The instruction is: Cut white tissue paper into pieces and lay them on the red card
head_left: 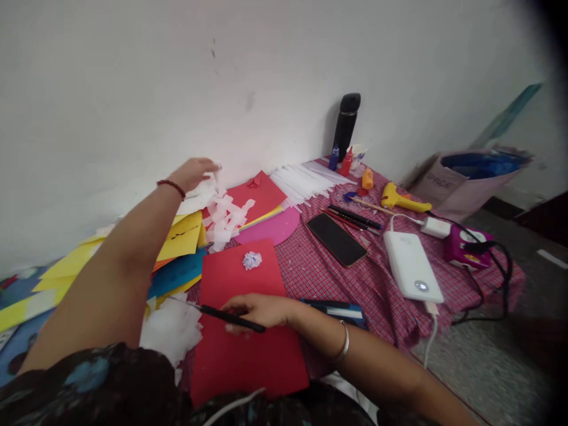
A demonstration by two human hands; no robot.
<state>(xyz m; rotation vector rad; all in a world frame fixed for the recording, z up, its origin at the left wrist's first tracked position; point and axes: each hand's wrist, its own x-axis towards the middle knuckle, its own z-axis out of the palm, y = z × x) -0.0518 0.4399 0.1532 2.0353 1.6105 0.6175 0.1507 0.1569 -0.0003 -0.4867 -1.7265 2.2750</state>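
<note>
My left hand (197,173) reaches to the far side of the table, fingertips pinched on a thin white strip above a loose pile of white paper strips (228,216). In my right hand (257,312) is a slim black-handled tool (233,318) with a thin metal shaft pointing left; its exact kind is unclear. That hand hovers over a red sheet (248,367). A small ball of crumpled white and purple bits (252,260) rests on the sheet's upper part. White fluffy paper (171,328) lies at its left edge.
Yellow papers (184,236) and a blue sheet (177,273) lie left. Rightward are a phone (337,238), pens (355,218), a white power bank (412,266) with cables and a yellow glue gun (403,198). A black bottle (346,124) stands behind, near long white strips (299,183).
</note>
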